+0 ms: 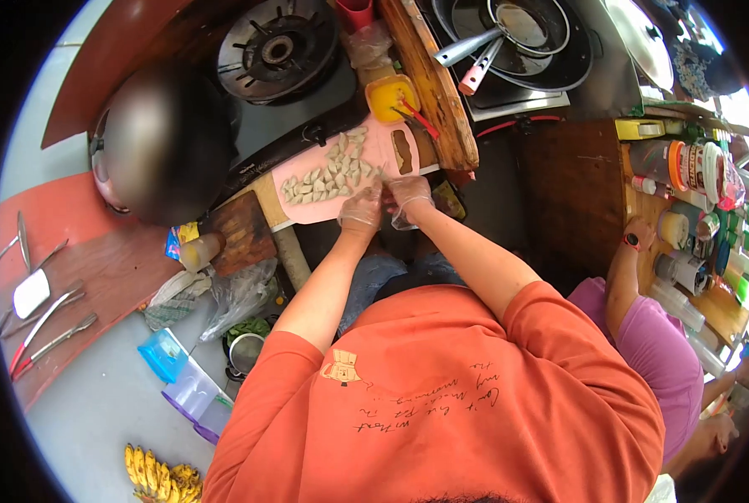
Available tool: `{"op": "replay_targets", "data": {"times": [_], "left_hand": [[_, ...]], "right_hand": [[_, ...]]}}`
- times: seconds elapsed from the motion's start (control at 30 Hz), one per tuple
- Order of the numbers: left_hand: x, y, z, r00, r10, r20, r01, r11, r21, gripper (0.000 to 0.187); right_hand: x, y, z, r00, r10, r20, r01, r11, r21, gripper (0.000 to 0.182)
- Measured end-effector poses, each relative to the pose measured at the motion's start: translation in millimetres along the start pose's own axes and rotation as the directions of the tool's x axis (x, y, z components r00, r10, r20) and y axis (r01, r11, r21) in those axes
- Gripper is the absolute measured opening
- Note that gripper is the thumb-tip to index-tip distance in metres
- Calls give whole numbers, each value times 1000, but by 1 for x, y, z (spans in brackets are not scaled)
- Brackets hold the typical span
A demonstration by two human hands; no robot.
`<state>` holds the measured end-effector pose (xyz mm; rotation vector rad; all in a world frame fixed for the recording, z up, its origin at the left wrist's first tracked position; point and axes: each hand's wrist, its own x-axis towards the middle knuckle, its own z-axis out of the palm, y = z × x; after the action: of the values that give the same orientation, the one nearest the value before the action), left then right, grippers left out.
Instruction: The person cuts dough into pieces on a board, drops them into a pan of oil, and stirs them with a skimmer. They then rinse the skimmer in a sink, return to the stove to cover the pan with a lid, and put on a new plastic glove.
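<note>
Many pale folded pieces (328,180) lie in rows on a pink board (295,155). My left hand (362,208) and my right hand (409,199), both in clear plastic gloves, meet at the board's near edge. Their fingers are drawn together around something small and pale, too small to name. Beyond my right hand a brown strip (402,151) lies on the board. A yellow container (391,96) with red-handled utensils stands at the board's far edge.
A gas burner (281,52) is beyond the board, and a dark round pot (152,142) at the left. Pans (529,29) sit on a stove at the upper right. A person in a purple shirt (663,360) is beside shelves of jars. Bananas (161,478) lie lower left.
</note>
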<state>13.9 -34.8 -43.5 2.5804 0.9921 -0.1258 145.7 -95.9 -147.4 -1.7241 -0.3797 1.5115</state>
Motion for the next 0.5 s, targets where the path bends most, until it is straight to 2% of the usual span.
{"op": "replay_targets", "data": {"times": [0.03, 0.07, 0.13, 0.2, 0.27, 0.3, 0.37, 0.4, 0.43, 0.47, 0.5], "left_hand": [[0, 2, -7, 1000, -5, 24, 4, 1000, 16, 53], [0, -1, -4, 1000, -10, 15, 10, 1000, 21, 53], [0, -8, 11, 999, 19, -34, -20, 999, -26, 52], [0, -7, 5, 998, -41, -43, 39, 998, -40, 51], [-2, -3, -22, 978, -73, -193, 40, 984, -171, 47], [-2, -7, -37, 976, -76, -205, 41, 984, -172, 47], [-9, -29, -61, 992, -68, -110, 68, 998, -4, 40], [-8, -37, -63, 992, -68, -109, 68, 998, -5, 40], [-2, -49, -66, 998, -60, 15, 59, 995, 81, 37], [8, -71, -81, 991, -75, 112, 53, 981, 187, 35], [18, -129, -32, 932, 269, -242, -257, 963, 83, 36]], "right_hand": [[29, 40, -1, 996, -89, -1, 89, 992, -85, 14], [2, 3, 1, 999, 44, -15, -43, 996, 74, 14], [-58, -82, 4, 950, 310, -42, -267, 872, 410, 13], [-52, -78, 5, 951, 306, -49, -265, 885, 383, 11], [-56, -83, 5, 931, 345, -119, -295, 904, 309, 10], [-67, -96, 6, 935, 323, -146, -270, 916, 296, 9], [-66, -95, 6, 955, 265, -136, -209, 922, 327, 11], [-66, -89, 7, 969, 213, -122, -156, 919, 361, 13], [-43, -40, 3, 986, 0, -165, -7, 999, -41, 15], [-5, -4, -3, 964, -244, -103, 178, 885, -430, 16], [-7, -7, -3, 884, -464, -65, 378, 789, -485, 18]]}}
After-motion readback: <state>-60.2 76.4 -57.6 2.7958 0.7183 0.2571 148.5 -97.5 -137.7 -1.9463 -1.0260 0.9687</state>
